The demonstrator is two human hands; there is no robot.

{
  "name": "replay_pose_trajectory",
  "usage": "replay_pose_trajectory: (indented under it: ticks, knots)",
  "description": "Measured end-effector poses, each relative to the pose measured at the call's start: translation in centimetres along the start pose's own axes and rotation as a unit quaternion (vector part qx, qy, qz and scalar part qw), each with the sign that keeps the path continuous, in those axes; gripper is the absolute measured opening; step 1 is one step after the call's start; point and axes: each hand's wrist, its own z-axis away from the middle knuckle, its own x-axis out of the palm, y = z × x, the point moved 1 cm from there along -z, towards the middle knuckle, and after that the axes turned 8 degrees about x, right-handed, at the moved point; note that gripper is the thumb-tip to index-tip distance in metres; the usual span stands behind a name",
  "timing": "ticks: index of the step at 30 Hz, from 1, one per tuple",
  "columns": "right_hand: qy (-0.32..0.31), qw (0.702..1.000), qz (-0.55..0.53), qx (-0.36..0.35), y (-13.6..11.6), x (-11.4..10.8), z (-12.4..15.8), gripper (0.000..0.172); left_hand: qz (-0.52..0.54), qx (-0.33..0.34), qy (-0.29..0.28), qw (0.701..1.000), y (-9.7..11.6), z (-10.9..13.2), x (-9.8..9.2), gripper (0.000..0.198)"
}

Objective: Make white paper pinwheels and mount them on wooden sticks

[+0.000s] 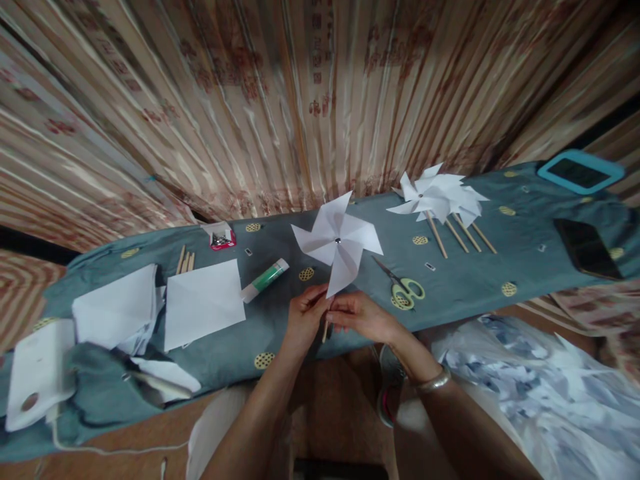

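Note:
A white paper pinwheel (345, 233) with a shiny pin at its centre stands up in front of me over the table. Its wooden stick (325, 331) pokes out below my fingers. My left hand (306, 313) is closed around that stick just under the paper blades. From the other side, my right hand (363, 313) pinches the stick with bent fingers. Just right of the pinwheel lie scissors (407, 291) with pale green handles. A green and white glue tube (266, 279) rests to its left.
Several finished pinwheels (435, 193) lie at the back right. White paper sheets (205, 303), wooden sticks (185, 260) and a small box of pins (220, 237) are at left. A phone (586, 248) and blue-framed tablet (581, 171) lie right. A plastic bag of paper scraps (540, 393) sits below the table edge.

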Motion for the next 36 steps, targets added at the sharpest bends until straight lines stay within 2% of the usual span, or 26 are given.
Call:
replay_pose_trajectory:
  ticks: [5,8,13,15,17,19,22,23,25,29,36]
  knots:
    - [0.011,1.000,0.002,-0.008,0.1,0.3,-0.1,0.039,-0.026,0.013,-0.002,1.000,-0.1,0.0,-0.5,0.017]
    - [0.001,1.000,0.008,0.012,-0.3,0.0,0.1,0.039,-0.019,-0.001,0.003,1.000,0.0,0.0,-0.5,0.017]
    - [-0.029,0.998,0.021,0.046,-2.0,-3.7,2.5,0.039,0.001,-0.003,0.025,1.000,0.4,0.0,-0.3,0.016]
    - [0.021,0.999,-0.023,0.008,-2.7,-5.7,3.8,0.037,0.007,-0.003,0.032,0.999,0.5,0.0,-0.3,0.017]
    - [0.103,0.988,-0.103,-0.052,-3.3,-7.4,4.5,0.035,0.012,-0.006,0.037,0.999,0.5,0.0,-0.3,0.019]
    - [0.195,0.954,-0.194,-0.122,-3.6,-8.6,4.5,0.033,0.013,-0.012,0.038,0.999,0.4,0.1,-0.3,0.022]
    - [0.324,0.876,-0.293,-0.202,-3.8,-9.8,3.4,0.030,0.000,-0.019,0.040,0.999,0.2,0.2,-0.4,0.024]
    - [0.356,0.860,-0.295,-0.215,-3.8,-10.1,3.0,0.029,-0.007,-0.020,0.041,0.999,0.1,0.2,-0.4,0.024]
    - [0.403,0.848,-0.258,-0.228,-3.7,-10.3,2.1,0.026,-0.019,-0.021,0.038,0.999,0.0,0.3,-0.4,0.024]
    - [0.430,0.858,-0.177,-0.220,-3.4,-10.2,0.9,0.032,-0.021,-0.018,0.027,0.999,-0.3,0.2,-0.3,0.025]
    - [0.363,0.888,-0.211,-0.188,-3.7,-9.8,0.1,0.046,-0.012,-0.033,0.027,0.999,-0.7,0.1,-0.1,0.026]
